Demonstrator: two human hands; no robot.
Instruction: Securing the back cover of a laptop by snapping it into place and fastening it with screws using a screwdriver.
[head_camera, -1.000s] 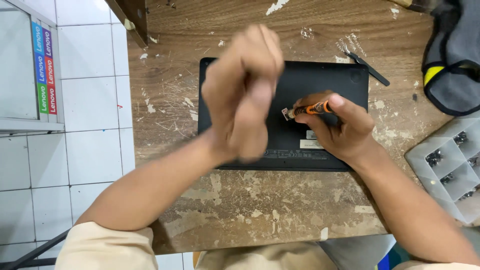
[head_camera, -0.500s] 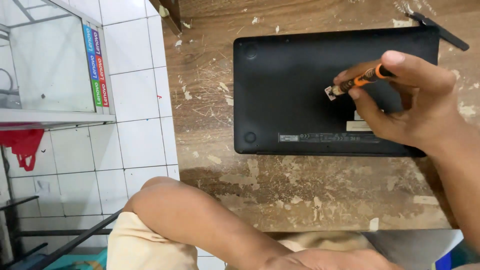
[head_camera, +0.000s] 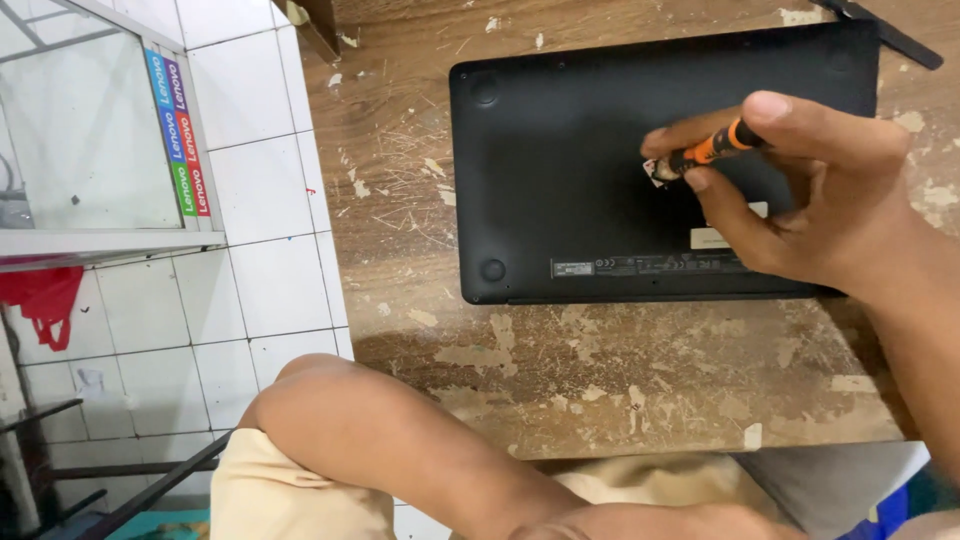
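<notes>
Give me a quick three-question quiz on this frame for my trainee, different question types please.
1. True or false: the right hand holds an orange-and-black screwdriver against the black laptop.
2. Which way does the laptop lie? A) screen open B) underside up C) standing on edge
3. Fill in: the laptop rests on a worn ___ table.

Key: 1 true. 2 B. 3 wooden. The left hand is at the bottom edge, away from the table; only its forearm shows clearly.

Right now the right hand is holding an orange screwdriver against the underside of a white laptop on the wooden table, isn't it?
Not quite: the laptop is black, not white, as the head view shows. The right hand does hold the orange screwdriver against its underside on the wooden table.
</notes>
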